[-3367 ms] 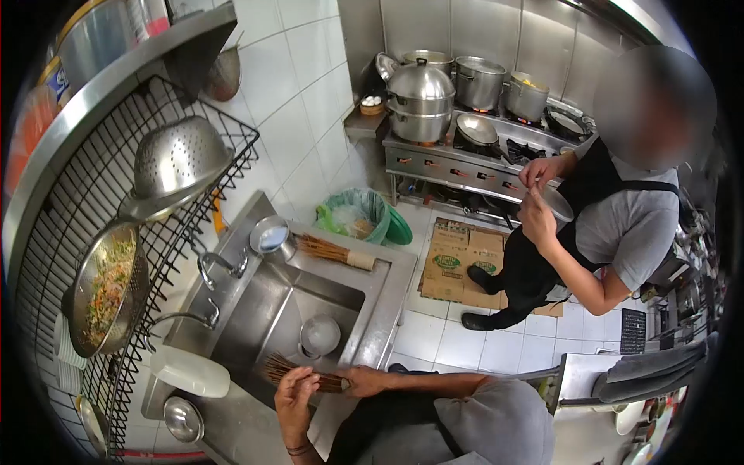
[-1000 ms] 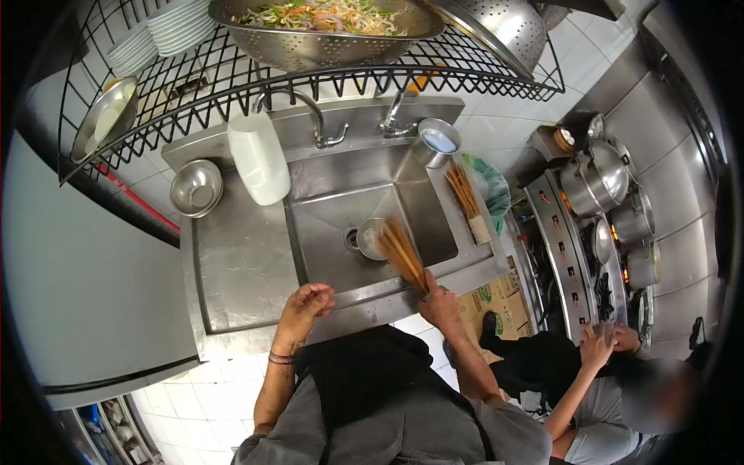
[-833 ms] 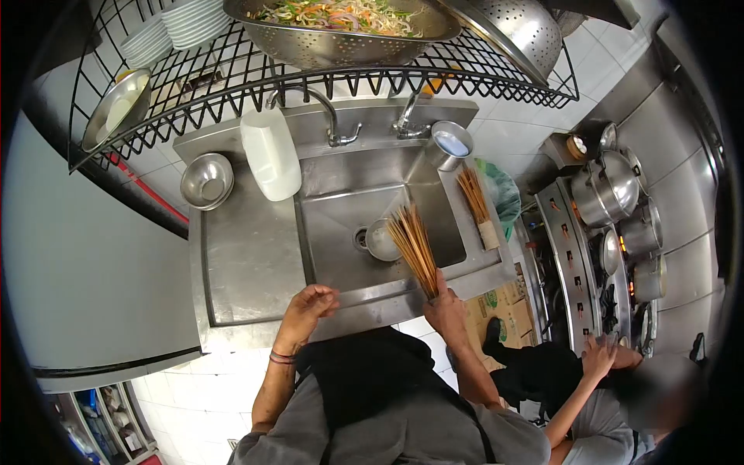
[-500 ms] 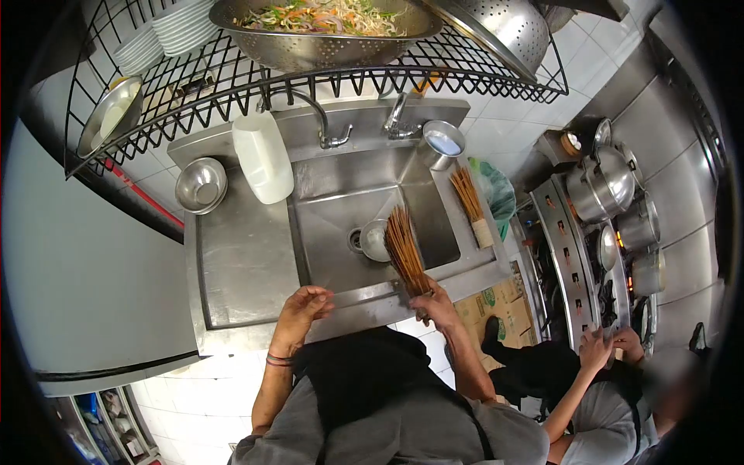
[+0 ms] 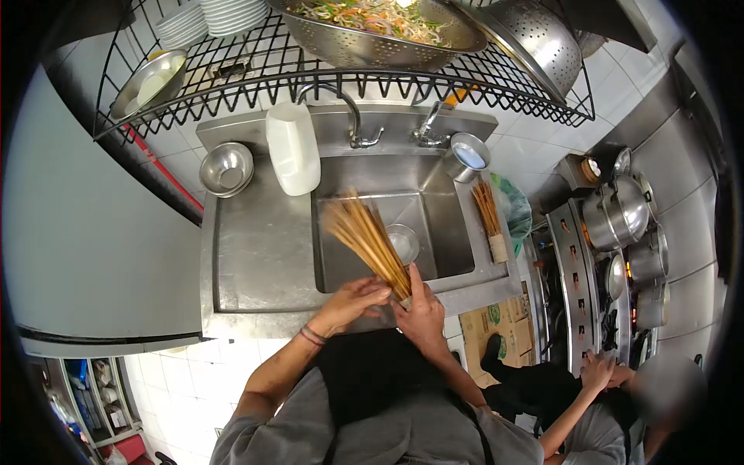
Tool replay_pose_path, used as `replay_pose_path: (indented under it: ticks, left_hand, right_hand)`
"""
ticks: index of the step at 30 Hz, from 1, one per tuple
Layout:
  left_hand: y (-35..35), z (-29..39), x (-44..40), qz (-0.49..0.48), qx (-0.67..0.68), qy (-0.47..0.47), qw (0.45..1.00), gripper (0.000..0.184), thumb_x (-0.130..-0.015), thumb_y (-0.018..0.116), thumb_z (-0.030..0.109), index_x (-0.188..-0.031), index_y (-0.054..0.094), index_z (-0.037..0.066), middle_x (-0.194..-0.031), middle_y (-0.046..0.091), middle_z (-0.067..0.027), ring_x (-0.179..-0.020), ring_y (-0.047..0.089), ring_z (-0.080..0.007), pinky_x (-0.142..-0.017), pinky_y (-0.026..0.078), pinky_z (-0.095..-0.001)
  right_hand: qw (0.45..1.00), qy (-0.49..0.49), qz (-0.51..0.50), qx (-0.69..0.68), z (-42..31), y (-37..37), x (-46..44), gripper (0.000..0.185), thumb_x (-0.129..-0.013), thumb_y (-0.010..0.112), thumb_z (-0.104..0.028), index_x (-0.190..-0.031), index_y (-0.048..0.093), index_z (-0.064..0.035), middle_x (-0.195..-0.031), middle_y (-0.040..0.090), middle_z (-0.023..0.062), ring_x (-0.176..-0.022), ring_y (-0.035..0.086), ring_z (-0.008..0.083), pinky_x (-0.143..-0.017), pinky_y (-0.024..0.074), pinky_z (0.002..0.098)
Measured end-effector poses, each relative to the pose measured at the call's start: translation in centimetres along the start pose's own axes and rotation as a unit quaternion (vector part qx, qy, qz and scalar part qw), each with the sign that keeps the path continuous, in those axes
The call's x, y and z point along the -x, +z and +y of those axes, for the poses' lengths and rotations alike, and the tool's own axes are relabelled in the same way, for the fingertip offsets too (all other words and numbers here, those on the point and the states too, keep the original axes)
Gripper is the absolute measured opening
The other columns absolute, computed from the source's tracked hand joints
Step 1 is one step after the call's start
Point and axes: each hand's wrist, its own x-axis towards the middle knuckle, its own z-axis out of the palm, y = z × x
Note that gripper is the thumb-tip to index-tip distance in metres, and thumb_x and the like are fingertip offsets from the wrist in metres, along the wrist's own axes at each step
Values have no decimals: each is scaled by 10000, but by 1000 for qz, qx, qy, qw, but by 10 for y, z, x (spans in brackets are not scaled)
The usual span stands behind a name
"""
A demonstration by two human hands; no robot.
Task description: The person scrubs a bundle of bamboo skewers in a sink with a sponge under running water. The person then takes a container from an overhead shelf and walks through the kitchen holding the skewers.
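Note:
My right hand (image 5: pixel 422 314) is closed around the bound lower end of a bamboo brush (image 5: pixel 372 244), a bundle of thin brown sticks. Its sticks fan out up and to the left over the sink (image 5: pixel 446 225), and their tips are blurred. Close beside the bundle's base is my left hand (image 5: pixel 353 304), palm inward with loosely curved fingers. Whether those fingers touch the sticks I cannot tell. A small round metal bowl (image 5: pixel 404 243) lies in the sink, partly behind the brush. On the sink's right rim rests a second bamboo brush (image 5: pixel 488 217) with a wrapped base.
A white plastic jug (image 5: pixel 294 151) and metal bowls (image 5: pixel 226 169) stand left of the basin. A metal pot (image 5: pixel 467 159) sits at its back right corner. Overhead, a wire rack (image 5: pixel 341 81) holds a colander (image 5: pixel 380 45) of vegetables. A co-worker (image 5: pixel 589 395) is near the stove (image 5: pixel 570 271).
My left hand has come right and in beside the brush. The brush, in my right hand, now leans further left. The whole view has shifted somewhat.

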Motion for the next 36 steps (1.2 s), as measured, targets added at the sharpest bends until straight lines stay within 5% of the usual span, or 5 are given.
replay_pose_path:
  ticks: [15, 19, 22, 31, 36]
  left_hand:
    - [-38, 21, -56, 143, 8, 74, 987, 523, -922, 736, 435, -1218, 642, 14, -1068, 713, -100, -899, 701, -205, -797, 581, -348]
    - [-118, 23, -78, 300, 152, 125, 933, 492, -924, 706, 463, -1233, 578, 101, -1277, 578, -87, -1116, 591, -266, -888, 532, -480]
    - [-99, 36, -42, 276, 152, 166, 934, 495, -922, 708, 433, -1249, 520, 112, -1164, 551, -60, -1099, 576, -278, -853, 537, -484]
    - [15, -25, -33, -132, 134, -163, 969, 446, -960, 695, 397, -1273, 540, 120, -1102, 627, -52, -973, 643, -250, -832, 568, -423]
    - [-6, -53, -49, -45, 118, -79, 989, 276, -952, 663, 315, -1077, 661, 69, -1047, 682, -54, -960, 659, -194, -866, 537, -365]
  right_hand:
    - [989, -56, 49, 126, 20, -21, 19, 724, -683, 794, -65, -1375, 578, -50, -931, 652, 161, -821, 658, 345, -725, 480, 471]
    - [998, 46, 32, 29, 39, -14, 32, 701, -717, 799, -79, -1377, 568, -34, -1039, 682, 210, -956, 677, 372, -845, 524, 454]
    - [985, 121, 32, -119, 49, -6, 38, 675, -756, 796, -115, -1379, 555, -24, -1101, 704, 215, -1022, 697, 350, -907, 541, 414]
    - [937, 197, -88, -273, 13, 4, 22, 673, -857, 798, -104, -1439, 480, 10, -1218, 670, 172, -1130, 630, 190, -952, 519, 321]
    - [987, -33, -35, -153, 20, 14, 35, 606, -963, 680, -322, -1457, 475, -35, -1353, 554, 266, -1105, 656, 400, -959, 542, 415]
